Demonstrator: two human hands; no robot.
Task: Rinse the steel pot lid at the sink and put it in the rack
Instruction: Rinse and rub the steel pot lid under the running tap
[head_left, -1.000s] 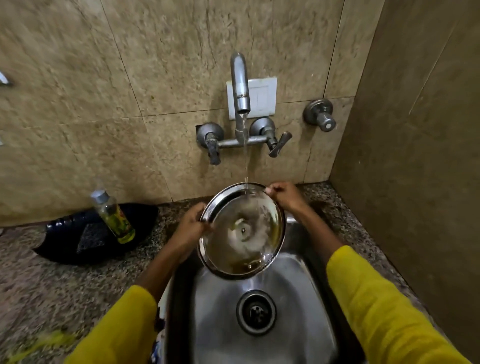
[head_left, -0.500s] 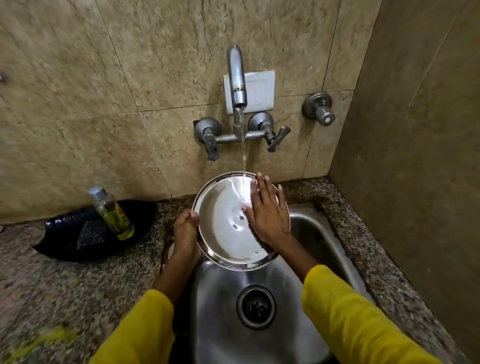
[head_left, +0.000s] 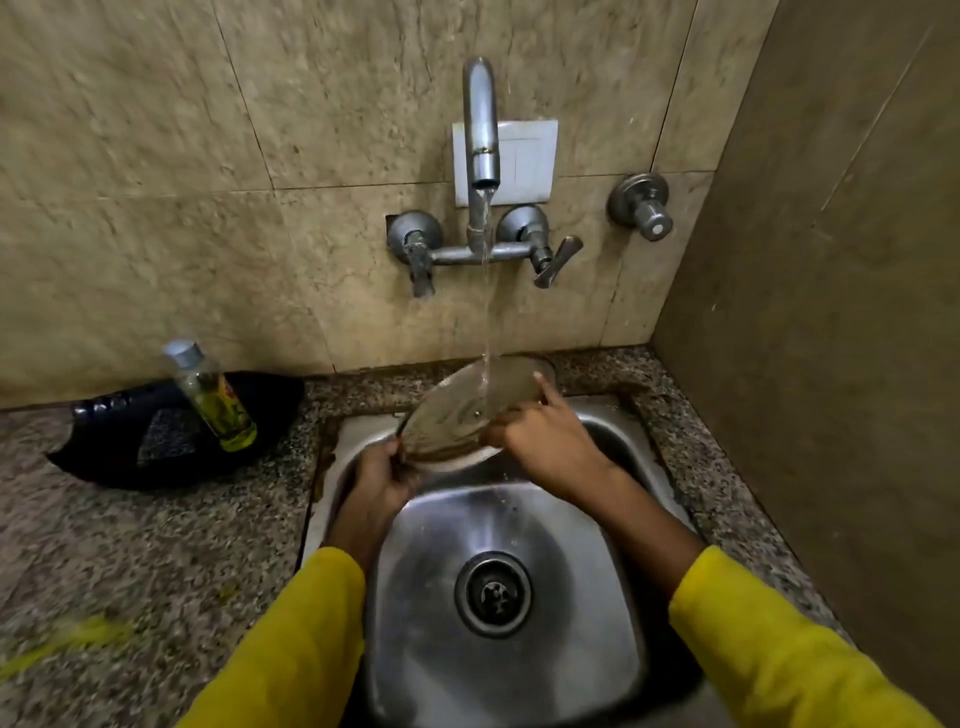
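The round steel pot lid (head_left: 457, 410) is held tilted over the back of the steel sink (head_left: 597, 613), blurred by motion. Water from the wall tap (head_left: 480, 130) falls onto its upper face. My left hand (head_left: 382, 478) grips the lid's lower left rim. My right hand (head_left: 545, 441) lies over the lid's right side, with one finger up along its far rim. No rack is in view.
A black tray (head_left: 124, 452) sits on the speckled granite counter (head_left: 156, 561) to the left, with a clear bottle of yellow-green liquid (head_left: 215, 400) standing in it. A tiled wall stands behind; a side wall (head_left: 831, 312) closes the right. A separate valve (head_left: 641, 205) sticks out right of the tap.
The lid has tipped from facing me to a flatter, more edge-on tilt and moved lower. My right hand went from its rim to flat on its face, then curled around its right side.
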